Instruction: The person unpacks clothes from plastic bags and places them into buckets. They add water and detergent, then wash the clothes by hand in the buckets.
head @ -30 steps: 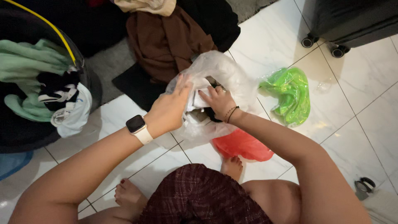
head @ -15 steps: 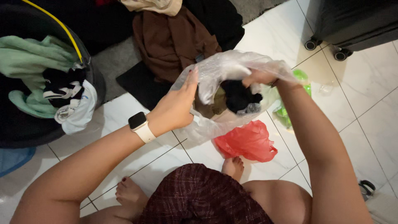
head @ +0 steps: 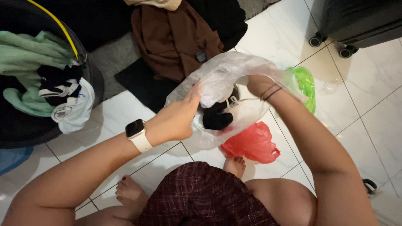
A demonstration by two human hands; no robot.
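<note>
Head view, steeply downward, near floor (head: pixel 368 83)

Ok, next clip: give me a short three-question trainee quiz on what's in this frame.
1. True or false: the left hand grips the rim of the clear plastic bag.
2. Which bag lies on the floor tiles nearest the person's toes? A) the red bag B) the green bag C) a blue bag
3. Fill in: the right hand is reaching ____ the clear bag, where dark clothing shows.

Key: 1 true; 2 A; 3 into.
</note>
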